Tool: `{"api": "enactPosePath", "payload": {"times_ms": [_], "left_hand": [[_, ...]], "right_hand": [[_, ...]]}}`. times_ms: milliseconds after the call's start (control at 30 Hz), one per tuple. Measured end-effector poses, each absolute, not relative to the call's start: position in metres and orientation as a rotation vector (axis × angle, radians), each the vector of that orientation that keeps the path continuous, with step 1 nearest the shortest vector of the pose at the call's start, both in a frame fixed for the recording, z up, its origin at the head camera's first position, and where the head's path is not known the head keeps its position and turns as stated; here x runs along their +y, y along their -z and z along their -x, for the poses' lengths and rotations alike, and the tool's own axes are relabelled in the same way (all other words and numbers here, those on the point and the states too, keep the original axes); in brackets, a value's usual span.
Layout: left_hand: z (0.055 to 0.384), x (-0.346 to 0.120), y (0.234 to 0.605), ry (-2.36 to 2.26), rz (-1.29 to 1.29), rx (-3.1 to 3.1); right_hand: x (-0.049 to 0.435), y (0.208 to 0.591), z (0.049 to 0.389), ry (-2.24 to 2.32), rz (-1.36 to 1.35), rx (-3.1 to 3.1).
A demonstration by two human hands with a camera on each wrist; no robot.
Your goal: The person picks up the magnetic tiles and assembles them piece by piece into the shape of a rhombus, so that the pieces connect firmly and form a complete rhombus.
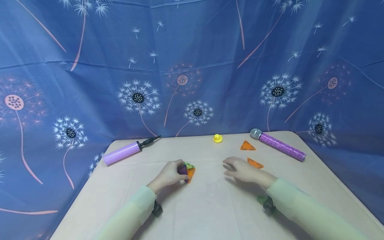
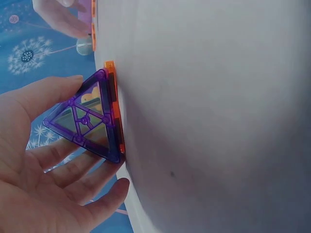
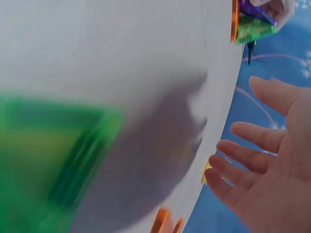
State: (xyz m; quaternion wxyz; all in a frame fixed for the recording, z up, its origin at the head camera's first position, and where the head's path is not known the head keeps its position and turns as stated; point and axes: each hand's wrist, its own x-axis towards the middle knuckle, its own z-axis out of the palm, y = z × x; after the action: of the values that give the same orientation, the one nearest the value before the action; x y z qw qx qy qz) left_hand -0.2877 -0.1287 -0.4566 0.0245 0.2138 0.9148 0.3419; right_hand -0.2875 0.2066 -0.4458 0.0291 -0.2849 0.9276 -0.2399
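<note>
Pale green sleeves (image 1: 132,210) nearest, w/ a black wrist cam (image 1: 157,209) under the L cuff. Green tile (image 1: 262,200) just nearer than R wrist, partly hidden; blurred in R wrist view. Both hands over the desk (image 1: 207,206), well apart. L hand (image 1: 168,175) pinches a purple triangular tile (image 2: 85,119) btwn thumb & fingers; tile stands tilted, its lower edge touching an orange tile (image 1: 191,175) flat on the desk. Second green tile (image 1: 189,165) leans there too, at far side of same orange one. R hand (image 1: 240,169) holds nothing, fingers spread & loosely extended above desk. Just past R hand: orange triangular tile (image 1: 255,163), another orange triangle (image 1: 248,145) farther on. Beyond, btwn the hands: yellow rubber duck (image 1: 217,138). Past L hand, to its left: lilac hand pump (image 1: 123,153), blk nozzle. Past R hand, to its right: purple glitter mic (image 1: 282,146). Behind all: blue dandelion-print cloth (image 1: 228,90).
</note>
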Motion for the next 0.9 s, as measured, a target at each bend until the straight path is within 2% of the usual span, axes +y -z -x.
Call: {"api": "enactPosePath", "payload": {"times_ms": [433,900], "left_hand": [[0.287,-0.134,0.456,-1.053,-0.706,2.830],[0.290,-0.135,0.460,-1.042,-0.741,2.839]], "right_hand": [[0.261,0.458,0.280,0.520,0.772,3.095],[0.270,0.467,0.269,0.487,0.640,3.057]]}}
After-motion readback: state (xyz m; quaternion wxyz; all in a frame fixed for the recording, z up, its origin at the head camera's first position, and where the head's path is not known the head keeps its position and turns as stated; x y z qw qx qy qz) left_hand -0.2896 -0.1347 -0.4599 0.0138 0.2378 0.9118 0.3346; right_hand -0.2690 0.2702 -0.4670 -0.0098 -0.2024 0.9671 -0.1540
